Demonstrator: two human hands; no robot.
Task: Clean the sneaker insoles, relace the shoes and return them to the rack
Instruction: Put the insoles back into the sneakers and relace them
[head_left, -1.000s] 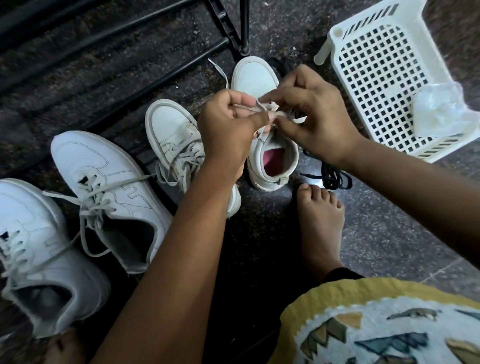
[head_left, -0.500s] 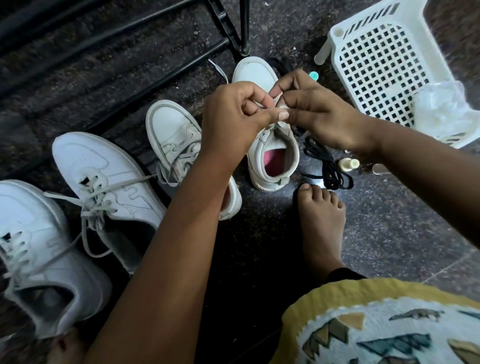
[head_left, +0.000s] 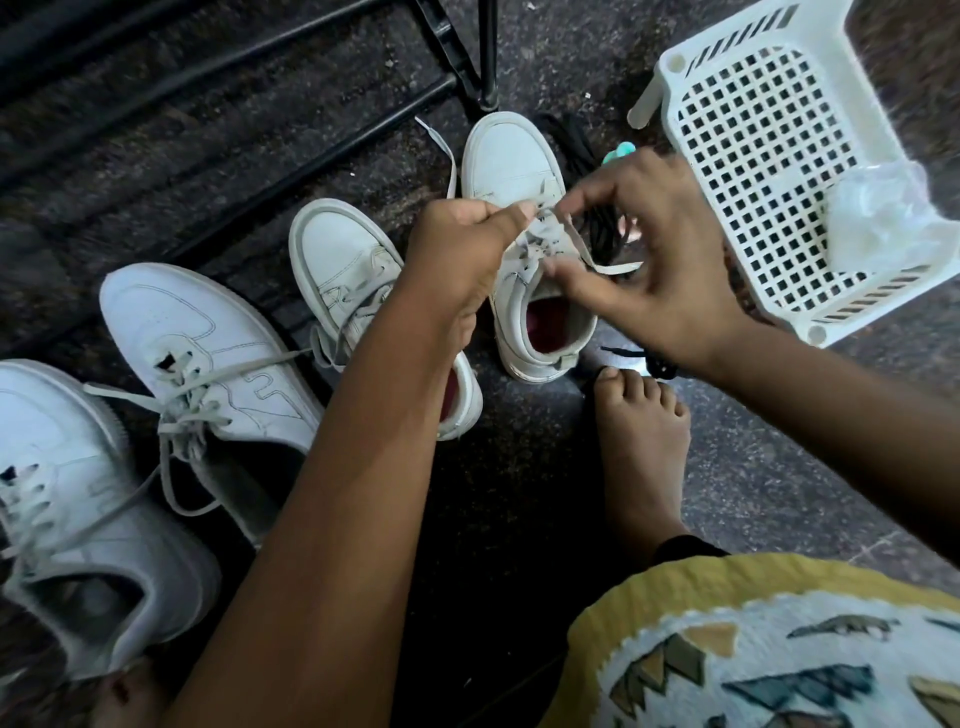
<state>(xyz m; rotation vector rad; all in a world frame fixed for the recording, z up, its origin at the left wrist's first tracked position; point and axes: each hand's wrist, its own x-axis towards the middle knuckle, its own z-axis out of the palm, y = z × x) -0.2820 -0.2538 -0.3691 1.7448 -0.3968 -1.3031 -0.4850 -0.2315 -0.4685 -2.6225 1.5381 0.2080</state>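
White basket (head_left: 816, 332): clear plastic (head_left: 883, 218) inside | left hand (head_left: 462, 249), right hand (head_left: 660, 254) pinch lace (head_left: 613, 269)

Your sneaker (head_left: 511, 171) stands at 12 o'clock, white, toe toward 12, red insole (head_left: 550, 325) seated inside; its grey lace (head_left: 618, 269) is partly threaded, ends trailing to 11 and 3; its mate (head_left: 337, 260) sits just beside at 9, laced; two larger white sneakers, near (head_left: 208, 338) and far (head_left: 62, 467), lie toward 8, laces loose; black rack (head_left: 488, 52) at 12.
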